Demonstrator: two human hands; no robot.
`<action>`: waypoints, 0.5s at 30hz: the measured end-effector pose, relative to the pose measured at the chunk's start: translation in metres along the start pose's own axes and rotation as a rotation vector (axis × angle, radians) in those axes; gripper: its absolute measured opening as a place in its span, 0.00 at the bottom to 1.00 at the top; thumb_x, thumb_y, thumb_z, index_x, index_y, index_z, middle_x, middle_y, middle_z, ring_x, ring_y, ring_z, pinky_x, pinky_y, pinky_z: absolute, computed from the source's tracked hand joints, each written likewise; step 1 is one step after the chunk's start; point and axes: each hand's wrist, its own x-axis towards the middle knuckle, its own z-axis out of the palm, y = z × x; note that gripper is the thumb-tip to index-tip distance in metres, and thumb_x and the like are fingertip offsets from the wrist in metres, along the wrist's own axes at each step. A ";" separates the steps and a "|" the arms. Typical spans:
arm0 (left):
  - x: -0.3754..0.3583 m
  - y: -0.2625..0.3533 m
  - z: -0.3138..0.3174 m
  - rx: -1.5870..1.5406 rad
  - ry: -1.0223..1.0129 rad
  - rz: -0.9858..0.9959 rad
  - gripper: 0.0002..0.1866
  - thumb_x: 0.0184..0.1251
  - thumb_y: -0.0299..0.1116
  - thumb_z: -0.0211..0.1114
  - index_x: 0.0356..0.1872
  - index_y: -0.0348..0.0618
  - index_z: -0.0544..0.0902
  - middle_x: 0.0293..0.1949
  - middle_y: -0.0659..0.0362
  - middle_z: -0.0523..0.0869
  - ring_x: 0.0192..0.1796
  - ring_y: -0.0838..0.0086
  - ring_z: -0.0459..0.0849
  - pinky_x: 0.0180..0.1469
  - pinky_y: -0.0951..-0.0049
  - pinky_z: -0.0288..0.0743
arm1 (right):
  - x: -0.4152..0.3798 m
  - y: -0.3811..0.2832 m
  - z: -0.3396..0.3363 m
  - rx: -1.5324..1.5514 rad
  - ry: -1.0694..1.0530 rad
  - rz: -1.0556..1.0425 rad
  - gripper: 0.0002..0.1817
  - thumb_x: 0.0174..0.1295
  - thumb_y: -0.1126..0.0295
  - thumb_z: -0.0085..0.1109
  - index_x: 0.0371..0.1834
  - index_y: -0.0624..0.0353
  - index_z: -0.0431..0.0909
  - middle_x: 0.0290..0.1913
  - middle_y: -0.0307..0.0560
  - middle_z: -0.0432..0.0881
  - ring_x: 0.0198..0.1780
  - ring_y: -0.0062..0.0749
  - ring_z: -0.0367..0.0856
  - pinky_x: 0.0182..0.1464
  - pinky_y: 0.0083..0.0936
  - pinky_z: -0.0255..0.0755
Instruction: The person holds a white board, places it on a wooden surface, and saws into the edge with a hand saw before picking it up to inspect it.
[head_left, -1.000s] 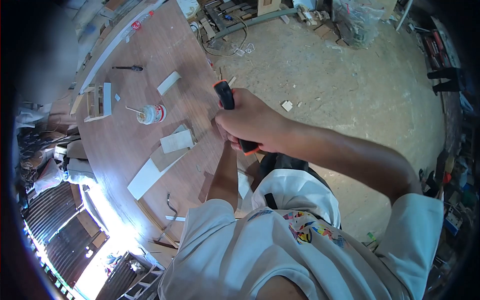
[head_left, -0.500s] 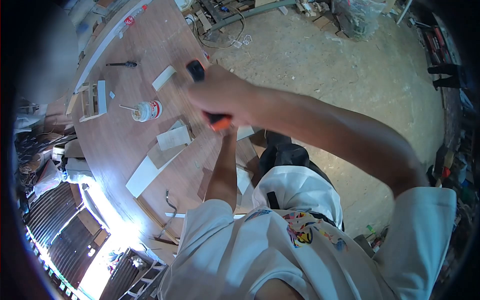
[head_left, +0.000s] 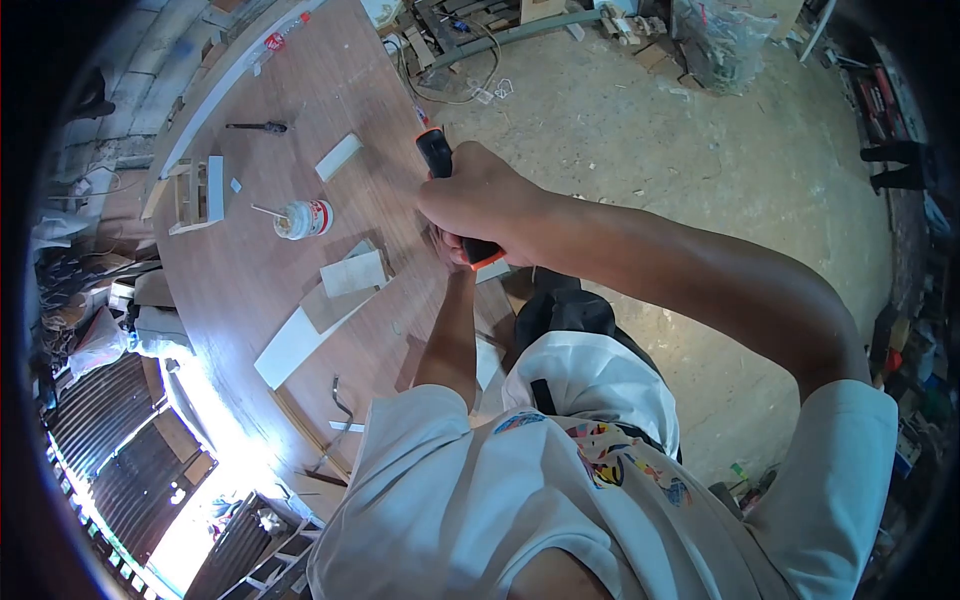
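Note:
My right hand (head_left: 480,195) is closed around a tool with a black and orange handle (head_left: 435,152); its working end is hidden below the fist. The handle's orange-edged end shows under the heel of that hand. Close beneath it, at the table's right edge, my left hand (head_left: 447,247) is mostly covered by the right one, and I cannot tell what its fingers hold. A pale board piece (head_left: 493,271) peeks out beside the left wrist. Left of my left forearm, a small white-faced block (head_left: 354,273) rests on a longer white board (head_left: 300,342).
On the brown table (head_left: 240,290) stand an open jar (head_left: 303,219) with a stick in it and a small wooden frame (head_left: 200,195). A white strip (head_left: 339,157), a dark slim tool (head_left: 257,127) and a plastic bottle (head_left: 287,32) lie farther off. A clear bag (head_left: 725,45) sits on the floor.
My right hand has moved right and slightly down with the tool, and its handle looks sharper now. More of my left hand's fingers show. The view has shifted slightly.

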 end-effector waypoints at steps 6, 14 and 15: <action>-0.003 -0.004 0.006 0.004 0.022 0.001 0.07 0.54 0.32 0.59 0.31 0.41 0.78 0.35 0.52 0.76 0.46 0.56 0.73 0.53 0.56 0.64 | 0.002 0.001 0.006 0.009 0.025 0.017 0.02 0.53 0.81 0.43 0.28 0.63 0.64 0.16 0.43 0.66 0.14 0.26 0.66 0.15 0.26 0.60; -0.007 -0.007 0.011 0.012 0.053 -0.009 0.07 0.53 0.31 0.59 0.30 0.40 0.77 0.35 0.52 0.76 0.46 0.56 0.73 0.54 0.55 0.64 | -0.038 0.038 -0.008 -0.125 0.070 -0.064 0.05 0.57 0.75 0.50 0.29 0.60 0.64 0.14 0.39 0.66 0.11 0.22 0.66 0.13 0.26 0.59; -0.003 -0.005 0.008 0.013 -0.063 -0.037 0.06 0.53 0.31 0.60 0.28 0.40 0.76 0.34 0.52 0.76 0.45 0.56 0.73 0.54 0.54 0.63 | -0.047 0.052 -0.009 -0.179 0.099 -0.104 0.06 0.58 0.74 0.52 0.30 0.61 0.64 0.14 0.38 0.66 0.12 0.21 0.66 0.13 0.26 0.60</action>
